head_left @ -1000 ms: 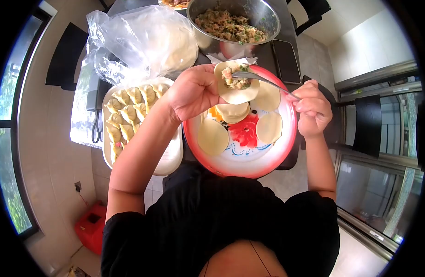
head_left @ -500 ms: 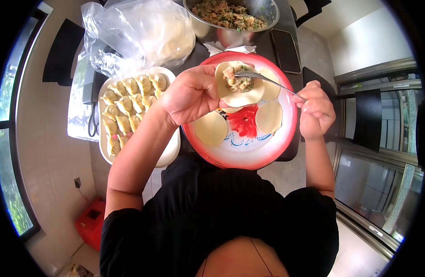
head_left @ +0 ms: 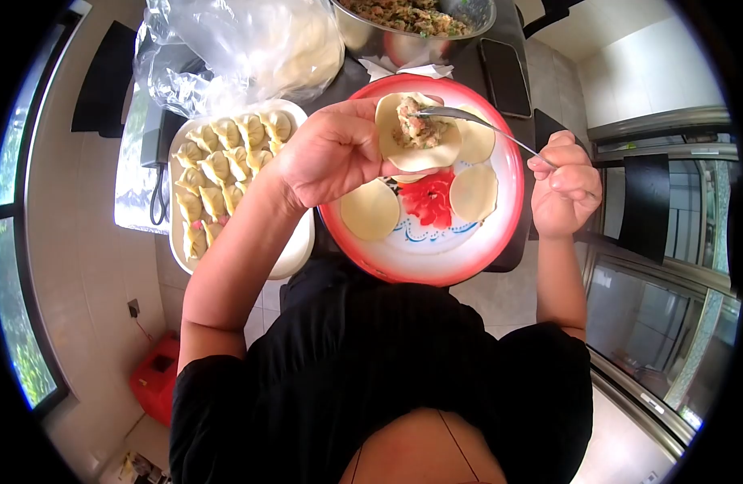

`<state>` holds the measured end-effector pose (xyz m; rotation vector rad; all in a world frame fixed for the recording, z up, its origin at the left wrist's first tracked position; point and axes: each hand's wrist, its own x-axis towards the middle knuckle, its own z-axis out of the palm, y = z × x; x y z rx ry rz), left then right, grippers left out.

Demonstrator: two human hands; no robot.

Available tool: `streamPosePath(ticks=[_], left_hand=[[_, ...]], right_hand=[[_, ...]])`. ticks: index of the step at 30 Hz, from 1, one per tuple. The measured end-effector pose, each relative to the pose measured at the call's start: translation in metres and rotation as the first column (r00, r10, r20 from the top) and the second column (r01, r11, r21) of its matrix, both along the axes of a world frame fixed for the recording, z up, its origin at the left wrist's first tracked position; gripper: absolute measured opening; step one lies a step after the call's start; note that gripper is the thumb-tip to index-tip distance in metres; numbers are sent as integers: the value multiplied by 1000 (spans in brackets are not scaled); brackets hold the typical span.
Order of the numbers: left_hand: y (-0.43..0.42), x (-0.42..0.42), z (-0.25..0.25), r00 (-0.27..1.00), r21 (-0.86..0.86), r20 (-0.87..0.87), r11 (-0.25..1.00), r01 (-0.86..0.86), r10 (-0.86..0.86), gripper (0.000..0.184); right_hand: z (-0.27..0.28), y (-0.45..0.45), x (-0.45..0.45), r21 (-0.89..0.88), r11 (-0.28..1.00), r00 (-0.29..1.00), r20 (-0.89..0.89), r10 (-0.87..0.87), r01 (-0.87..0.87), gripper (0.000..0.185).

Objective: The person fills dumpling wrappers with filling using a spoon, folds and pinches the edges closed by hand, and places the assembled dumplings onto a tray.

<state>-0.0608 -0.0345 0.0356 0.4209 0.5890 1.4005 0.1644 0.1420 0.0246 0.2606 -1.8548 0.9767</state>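
My left hand point(head_left: 331, 153) holds a round dumpling wrapper point(head_left: 440, 155) above a red-rimmed plate point(head_left: 460, 262). A mound of minced filling point(head_left: 416, 129) lies on that wrapper. My right hand point(head_left: 566, 187) is closed around the handle of a metal spoon point(head_left: 500, 131), whose bowl touches the filling. Several flat wrappers lie on the plate, among them one at the left point(head_left: 370, 210) and one at the right point(head_left: 474, 194), around a printed red flower. Fingers of my left hand are partly hidden beneath the wrapper.
Left of the plate, a white tray point(head_left: 289, 254) bears rows of folded dumplings point(head_left: 214, 168). Behind it sits a clear plastic bag point(head_left: 250, 56) with pale contents. A metal bowl point(head_left: 468, 28) of filling stands at the back, and a phone point(head_left: 504, 79) lies right of the plate.
The spoon's bowl has shifted slightly on the filling, which looks more spread along the wrapper. My right hand has moved a little to the right. The wrapper's edges curl up slightly more.
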Motion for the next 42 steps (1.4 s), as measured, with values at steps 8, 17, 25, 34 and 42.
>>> streamPosePath(ticks=[8,17,25,34,42], left_hand=[[-5,-2,9,997,26,-71,999,19,-18,65],[-14,-5,14,971,-49,-228,997,63,-73,66],[-16,-6,20,984,-60,-158,995,73,-82,75],[-18,-14,16,959,-82,-226,985,154,-169,78],[-19,-18,16,919,-84,-316,972,220,-236,74]], right_hand=[[15,0,0,11,1000,1000,-22,0,0,31],[24,-20,-12,-217,970,990,63,124,-108,30],[27,-19,-10,-339,930,985,45,165,-140,30],[35,-14,-10,-92,988,990,65,128,-122,30],[56,-4,-7,274,910,939,238,249,-311,29]])
